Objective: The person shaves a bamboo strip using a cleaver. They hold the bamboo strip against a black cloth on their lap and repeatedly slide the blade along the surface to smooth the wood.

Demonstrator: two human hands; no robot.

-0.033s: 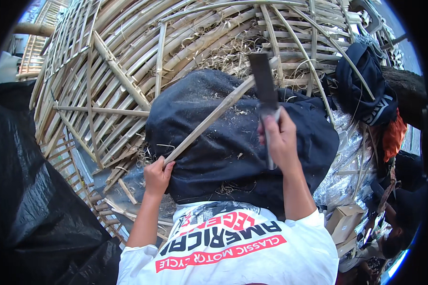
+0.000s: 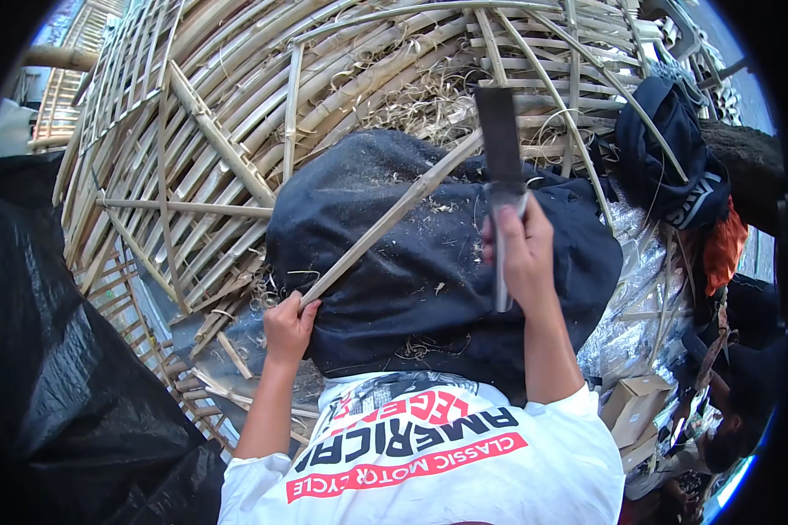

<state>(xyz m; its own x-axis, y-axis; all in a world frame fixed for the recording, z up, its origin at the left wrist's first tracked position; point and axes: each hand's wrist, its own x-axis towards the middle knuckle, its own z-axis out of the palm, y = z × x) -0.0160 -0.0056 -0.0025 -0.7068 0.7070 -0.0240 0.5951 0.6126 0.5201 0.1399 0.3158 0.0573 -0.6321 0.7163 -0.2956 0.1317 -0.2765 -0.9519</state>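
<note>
My left hand (image 2: 289, 325) grips the near end of a pale bamboo strip (image 2: 392, 219), thumb on top. The strip slants away to the right over the dark cloth (image 2: 359, 175) across my lap. My right hand (image 2: 522, 249) is closed round the handle of a broad, square-ended knife (image 2: 499, 136), its dark blade pointing away from me. The strip's far end reaches the blade's left side; whether they touch I cannot tell. The knife is slightly blurred. Bits of shavings lie on the cloth.
Long split bamboo poles (image 2: 236, 131) and curled shavings (image 2: 411, 101) spread ahead. A black plastic sheet (image 2: 70, 350) hangs at left. At right are a dark bag (image 2: 670, 157), an orange cloth (image 2: 725, 249), a cardboard box (image 2: 635, 407) and another person (image 2: 727, 429).
My right hand has shifted a little to the right with the knife, whose blade stands more upright and farther forward. My left hand and the bamboo strip have hardly moved.
</note>
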